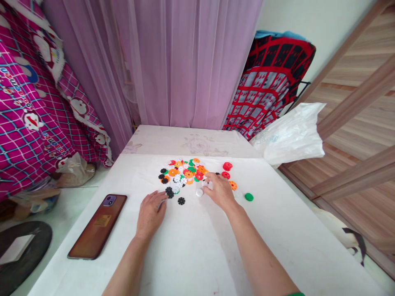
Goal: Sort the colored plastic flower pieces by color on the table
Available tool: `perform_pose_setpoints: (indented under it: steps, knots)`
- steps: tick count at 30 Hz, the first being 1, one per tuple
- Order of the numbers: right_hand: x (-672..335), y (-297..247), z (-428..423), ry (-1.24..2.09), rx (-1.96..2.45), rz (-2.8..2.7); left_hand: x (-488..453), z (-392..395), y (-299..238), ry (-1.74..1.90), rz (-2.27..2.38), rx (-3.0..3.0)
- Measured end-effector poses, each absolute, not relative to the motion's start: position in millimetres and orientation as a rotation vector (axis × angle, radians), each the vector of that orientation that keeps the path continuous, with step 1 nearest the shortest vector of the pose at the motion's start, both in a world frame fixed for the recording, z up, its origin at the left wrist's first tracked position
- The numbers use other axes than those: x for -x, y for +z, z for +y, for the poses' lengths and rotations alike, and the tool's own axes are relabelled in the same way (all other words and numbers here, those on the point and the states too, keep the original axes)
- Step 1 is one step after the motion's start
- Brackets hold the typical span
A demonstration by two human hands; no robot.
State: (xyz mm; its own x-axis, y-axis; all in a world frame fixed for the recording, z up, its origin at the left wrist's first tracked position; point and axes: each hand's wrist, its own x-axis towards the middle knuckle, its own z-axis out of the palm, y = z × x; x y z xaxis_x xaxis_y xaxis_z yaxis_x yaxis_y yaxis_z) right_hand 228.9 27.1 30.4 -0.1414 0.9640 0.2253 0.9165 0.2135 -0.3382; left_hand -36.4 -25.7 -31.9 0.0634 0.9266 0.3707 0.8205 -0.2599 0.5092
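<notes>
A loose heap of toothed plastic discs in orange, white, red, green and black lies on the white tablecloth. My left hand rests left of it, fingers stretched out, their tips at a black disc. Another black disc lies a little apart, to the right. At the heap's right edge, my right hand reaches in palm down, thumb and forefinger apart. A white disc lies just left of its thumb. The palm hides whatever is beneath it.
Right of my right hand are red discs, an orange disc and green discs. A brown phone lies at the table's left. A white plastic bag hangs over the right edge. Purple curtains stand behind.
</notes>
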Motion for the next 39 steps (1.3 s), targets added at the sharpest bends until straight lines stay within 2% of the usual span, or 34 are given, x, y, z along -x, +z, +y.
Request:
perform_pose_setpoints:
  steps: [14, 22, 28, 39]
  knots:
    - [-211, 25, 17, 0.231, 1.751, -2.267, 36, -25, -33, 0.961, 1.808, -2.179]
    - [-160, 29, 28, 0.285, 1.385, -2.496, 35, -26, -34, 0.957, 1.823, -2.153]
    - [-141, 22, 44, 0.306, 1.325, -2.622, 34, -27, -32, 0.906, 1.837, -2.132]
    - [-157, 24, 45, 0.438, 1.405, -2.319, 33, -28, -30, 0.913, 1.841, -2.126]
